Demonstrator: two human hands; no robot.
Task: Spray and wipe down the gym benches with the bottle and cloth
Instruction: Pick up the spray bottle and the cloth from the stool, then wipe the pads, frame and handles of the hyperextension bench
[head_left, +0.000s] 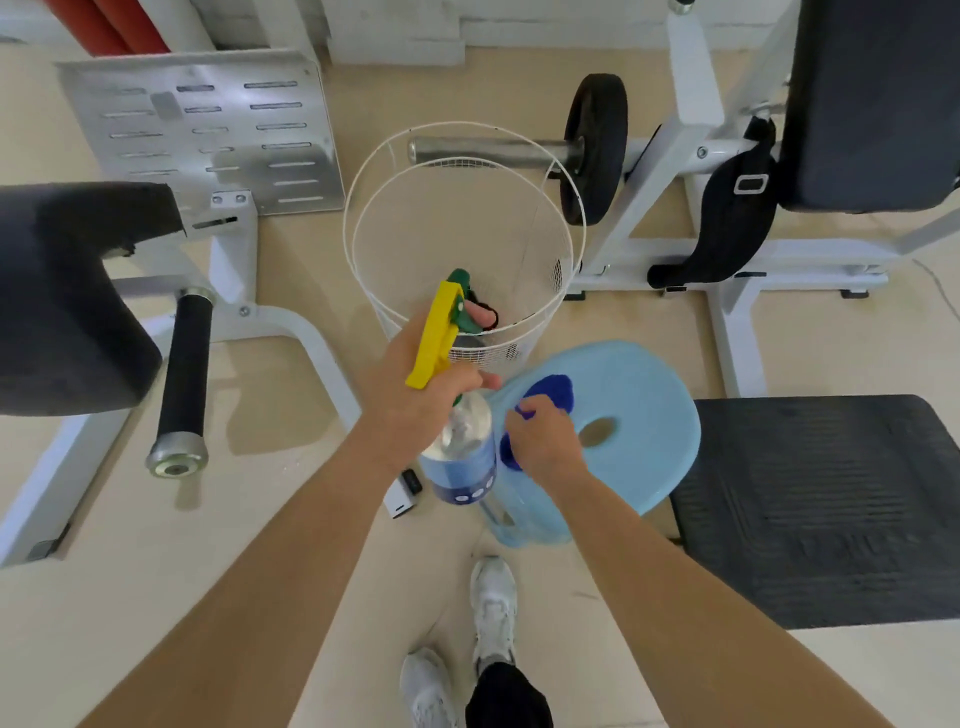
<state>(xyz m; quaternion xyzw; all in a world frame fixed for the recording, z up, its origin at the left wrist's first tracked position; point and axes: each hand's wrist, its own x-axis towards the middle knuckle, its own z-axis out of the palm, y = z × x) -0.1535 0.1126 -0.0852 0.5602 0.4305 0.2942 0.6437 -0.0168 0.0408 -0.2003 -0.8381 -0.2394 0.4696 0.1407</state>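
My left hand (415, 395) grips the neck of a clear spray bottle (462, 452) with a blue label and a yellow and green trigger head, holding it above the floor in front of a white wire basket. My right hand (543, 441) is closed on a dark blue cloth (553, 389) that lies on a light blue plastic stool (644, 410). A black padded bench seat (821, 509) sits to the right of the stool. Another black pad (62, 296) of a white-framed machine is at the left. A third black pad (878, 98) stands at the upper right.
The white wire basket (462, 234) stands straight ahead. A barbell with a black plate (595, 145) lies behind it. A perforated metal footplate (202, 130) is at the upper left, and a black roller handle (184, 379) juts out below it. A small white device (402, 496) lies on the floor.
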